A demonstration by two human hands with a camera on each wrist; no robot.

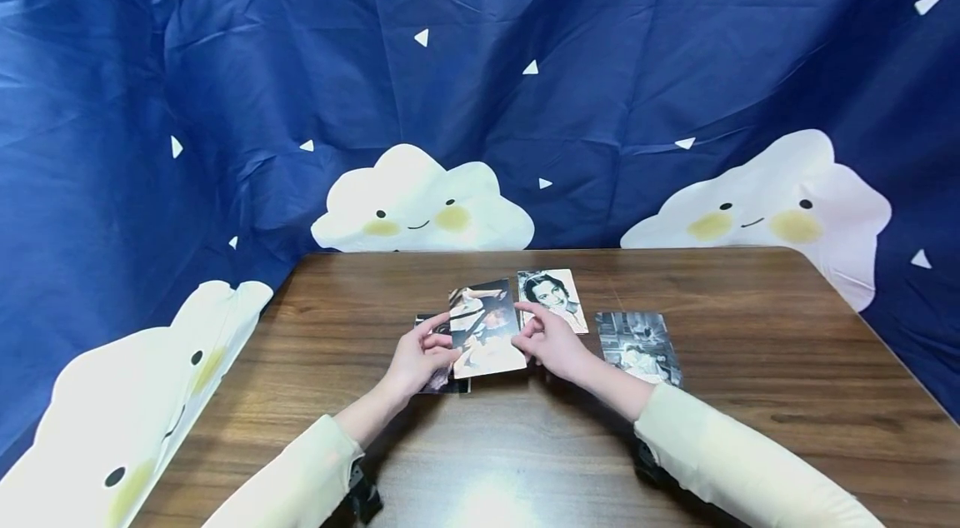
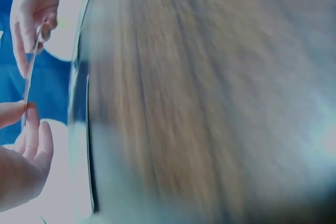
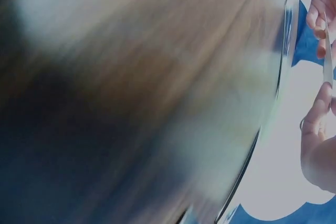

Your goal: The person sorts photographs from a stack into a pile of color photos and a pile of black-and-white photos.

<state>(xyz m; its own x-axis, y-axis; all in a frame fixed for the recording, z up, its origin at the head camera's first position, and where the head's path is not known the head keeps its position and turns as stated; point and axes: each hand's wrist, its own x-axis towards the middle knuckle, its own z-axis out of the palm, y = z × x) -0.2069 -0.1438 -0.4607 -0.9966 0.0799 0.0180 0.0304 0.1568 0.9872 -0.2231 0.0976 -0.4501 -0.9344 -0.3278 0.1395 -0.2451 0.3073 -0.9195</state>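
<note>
Both hands hold one photo card (image 1: 489, 336) up off the table, a colour picture with a dark top and pale lower part. My left hand (image 1: 418, 355) pinches its left edge between thumb and fingers. At the opposite edge my right hand (image 1: 553, 341) pinches it the same way. In the left wrist view the card (image 2: 32, 69) appears nearly edge-on between the two hands, and likewise the card (image 3: 328, 61) in the right wrist view. Partly hidden beneath the held card and left hand lies a dark photo (image 1: 442, 385).
A black-and-white portrait photo (image 1: 555, 299) lies behind the right hand. Further right, a grey photo (image 1: 641, 345) is partly near the right forearm. The brown wooden table (image 1: 750, 395) meets a blue cloth (image 1: 480, 37) with white clouds at its far edge.
</note>
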